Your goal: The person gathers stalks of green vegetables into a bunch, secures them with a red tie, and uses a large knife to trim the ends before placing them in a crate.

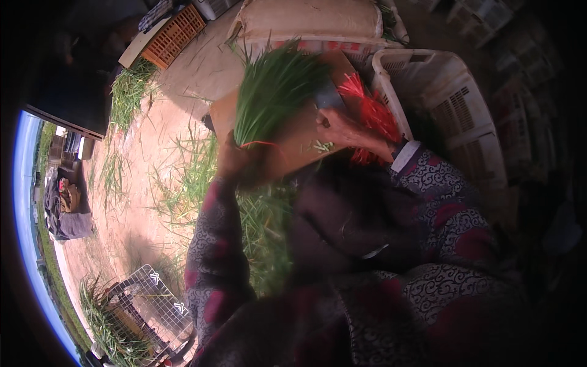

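Gripping the bundle of long, chive-like greens point(275, 92) near its bound end, the left hand point(231, 158) looks closed around the stalks, though shadow and blur hide its fingers. The bundle lies over the brown board point(293, 158), leaves fanned away from the person, probably so the red tie point(262, 143) stays close to hand. The right hand point(347, 129) is curled nearly closed above the board; whether it pinches anything, or touches the bluish-grey flat piece point(331, 98) beside it, I cannot tell. Red strips point(374, 115) lie by its wrist, presumably for easy reach.
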`<action>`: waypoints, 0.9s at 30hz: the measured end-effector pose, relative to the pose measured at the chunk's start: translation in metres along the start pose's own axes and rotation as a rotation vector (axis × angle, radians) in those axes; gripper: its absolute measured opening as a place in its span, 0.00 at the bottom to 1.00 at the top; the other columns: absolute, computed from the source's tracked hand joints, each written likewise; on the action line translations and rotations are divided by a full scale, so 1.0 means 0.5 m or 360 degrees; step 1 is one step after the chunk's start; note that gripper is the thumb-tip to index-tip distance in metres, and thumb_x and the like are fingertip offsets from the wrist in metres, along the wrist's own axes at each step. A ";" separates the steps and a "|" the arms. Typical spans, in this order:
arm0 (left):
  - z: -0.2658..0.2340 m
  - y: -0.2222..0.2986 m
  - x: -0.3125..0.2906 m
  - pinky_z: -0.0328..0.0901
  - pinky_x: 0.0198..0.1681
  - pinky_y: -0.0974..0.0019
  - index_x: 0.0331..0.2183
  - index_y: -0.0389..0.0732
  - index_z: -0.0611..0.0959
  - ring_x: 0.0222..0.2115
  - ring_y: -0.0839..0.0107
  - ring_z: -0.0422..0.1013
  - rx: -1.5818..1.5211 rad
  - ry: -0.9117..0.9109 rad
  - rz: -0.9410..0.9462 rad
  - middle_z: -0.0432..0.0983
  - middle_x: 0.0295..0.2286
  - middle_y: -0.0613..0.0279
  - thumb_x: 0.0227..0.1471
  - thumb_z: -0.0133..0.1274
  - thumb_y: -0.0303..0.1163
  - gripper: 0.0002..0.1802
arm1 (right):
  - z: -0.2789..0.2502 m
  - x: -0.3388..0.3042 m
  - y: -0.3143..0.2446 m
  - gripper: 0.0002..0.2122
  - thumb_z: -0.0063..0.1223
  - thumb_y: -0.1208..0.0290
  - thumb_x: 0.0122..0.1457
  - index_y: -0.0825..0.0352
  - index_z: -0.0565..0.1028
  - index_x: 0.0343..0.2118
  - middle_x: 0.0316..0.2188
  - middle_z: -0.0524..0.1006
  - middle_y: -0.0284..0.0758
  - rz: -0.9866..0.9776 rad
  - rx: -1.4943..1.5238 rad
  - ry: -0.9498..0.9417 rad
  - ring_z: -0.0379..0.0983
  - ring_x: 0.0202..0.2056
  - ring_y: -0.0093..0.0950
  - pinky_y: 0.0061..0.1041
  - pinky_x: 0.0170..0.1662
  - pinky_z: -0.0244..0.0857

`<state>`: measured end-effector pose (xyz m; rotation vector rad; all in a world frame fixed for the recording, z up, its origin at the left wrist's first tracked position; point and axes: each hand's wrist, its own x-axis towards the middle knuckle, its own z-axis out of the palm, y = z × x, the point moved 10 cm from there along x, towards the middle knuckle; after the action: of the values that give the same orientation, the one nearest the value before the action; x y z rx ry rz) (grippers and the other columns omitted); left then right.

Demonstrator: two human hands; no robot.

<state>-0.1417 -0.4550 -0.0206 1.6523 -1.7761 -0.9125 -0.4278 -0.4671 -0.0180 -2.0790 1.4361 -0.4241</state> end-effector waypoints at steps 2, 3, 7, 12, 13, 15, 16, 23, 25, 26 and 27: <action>-0.040 -0.086 -0.039 0.74 0.43 0.61 0.48 0.32 0.79 0.36 0.62 0.80 -0.0481 0.0024 -0.0249 0.82 0.39 0.55 0.48 0.65 0.38 0.28 | -0.013 -0.011 0.056 0.21 0.61 0.61 0.55 0.70 0.75 0.47 0.38 0.79 0.49 0.0069 -0.0020 -0.0011 0.78 0.42 0.41 0.39 0.43 0.72; -0.042 -0.106 -0.061 0.74 0.43 0.61 0.47 0.33 0.79 0.35 0.63 0.79 -0.0903 0.0098 -0.0366 0.82 0.38 0.56 0.49 0.64 0.39 0.27 | -0.041 -0.025 0.040 0.24 0.62 0.58 0.54 0.70 0.74 0.48 0.39 0.79 0.50 -0.0081 -0.0030 0.0085 0.78 0.43 0.43 0.42 0.44 0.72; 0.054 -0.064 -0.093 0.73 0.41 0.59 0.45 0.43 0.81 0.35 0.66 0.75 -0.2059 0.0462 -0.0641 0.78 0.38 0.60 0.60 0.52 0.49 0.21 | -0.019 -0.050 0.156 0.27 0.65 0.56 0.51 0.71 0.74 0.49 0.43 0.77 0.52 -0.0015 -0.0712 0.0417 0.77 0.45 0.44 0.42 0.45 0.71; 0.258 -0.076 -0.113 0.68 0.48 0.58 0.53 0.42 0.70 0.41 0.64 0.73 -0.2835 -0.0562 -0.0667 0.76 0.39 0.60 0.62 0.46 0.54 0.28 | 0.025 -0.011 0.294 0.35 0.66 0.59 0.50 0.75 0.65 0.56 0.46 0.75 0.52 0.0123 -0.0220 0.0089 0.75 0.47 0.44 0.39 0.49 0.69; 0.282 -0.096 -0.104 0.68 0.47 0.58 0.51 0.42 0.72 0.40 0.64 0.73 -0.2652 -0.0536 -0.0650 0.76 0.38 0.60 0.62 0.47 0.53 0.27 | 0.021 -0.015 0.356 0.35 0.65 0.59 0.51 0.75 0.64 0.57 0.45 0.75 0.50 0.0136 -0.0195 0.0097 0.75 0.47 0.43 0.38 0.49 0.70; 0.226 -0.184 -0.171 0.68 0.44 0.60 0.49 0.41 0.75 0.38 0.65 0.73 -0.2295 -0.0309 -0.0665 0.77 0.37 0.60 0.62 0.50 0.50 0.24 | 0.026 -0.018 0.180 0.31 0.62 0.63 0.49 0.74 0.67 0.54 0.42 0.74 0.44 -0.0082 0.0684 0.0094 0.74 0.45 0.36 0.35 0.47 0.68; 0.215 -0.161 -0.181 0.68 0.41 0.63 0.49 0.39 0.76 0.36 0.67 0.73 -0.2162 -0.0353 -0.0634 0.77 0.37 0.59 0.61 0.53 0.48 0.23 | 0.005 -0.031 0.174 0.29 0.61 0.64 0.49 0.73 0.67 0.53 0.41 0.74 0.43 -0.0005 0.0813 0.0099 0.73 0.44 0.34 0.33 0.46 0.68; -0.042 0.035 -0.157 0.72 0.43 0.60 0.49 0.31 0.77 0.40 0.58 0.78 -0.0560 0.0310 0.0025 0.81 0.38 0.52 0.53 0.62 0.32 0.23 | -0.047 -0.061 0.179 0.27 0.59 0.59 0.53 0.72 0.66 0.50 0.35 0.71 0.36 0.0355 0.1025 -0.0006 0.71 0.35 0.27 0.30 0.39 0.67; -0.122 0.037 -0.107 0.70 0.50 0.55 0.55 0.29 0.71 0.47 0.53 0.75 0.0142 0.0494 0.0268 0.77 0.45 0.45 0.51 0.65 0.41 0.37 | -0.045 -0.049 0.197 0.27 0.63 0.60 0.49 0.72 0.68 0.47 0.33 0.72 0.36 0.0129 0.0832 0.0103 0.72 0.33 0.27 0.31 0.35 0.67; -0.134 0.019 -0.070 0.68 0.52 0.53 0.58 0.30 0.68 0.49 0.50 0.74 0.0437 0.0493 0.0293 0.75 0.48 0.43 0.49 0.66 0.46 0.44 | -0.028 -0.041 0.253 0.26 0.63 0.60 0.49 0.72 0.69 0.46 0.32 0.72 0.36 0.0065 0.0685 0.0186 0.72 0.33 0.27 0.32 0.35 0.67; -0.124 0.022 -0.027 0.67 0.54 0.51 0.61 0.30 0.65 0.51 0.48 0.72 0.0715 0.0476 0.0345 0.73 0.51 0.40 0.47 0.67 0.51 0.51 | -0.010 -0.041 0.344 0.25 0.63 0.60 0.49 0.72 0.69 0.45 0.31 0.73 0.36 0.0024 0.0523 0.0295 0.72 0.33 0.27 0.33 0.35 0.67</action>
<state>-0.0991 -0.4487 0.0273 1.7012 -1.9864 -0.1600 -0.5662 -0.4940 -0.1185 -1.8012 1.3766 -0.8069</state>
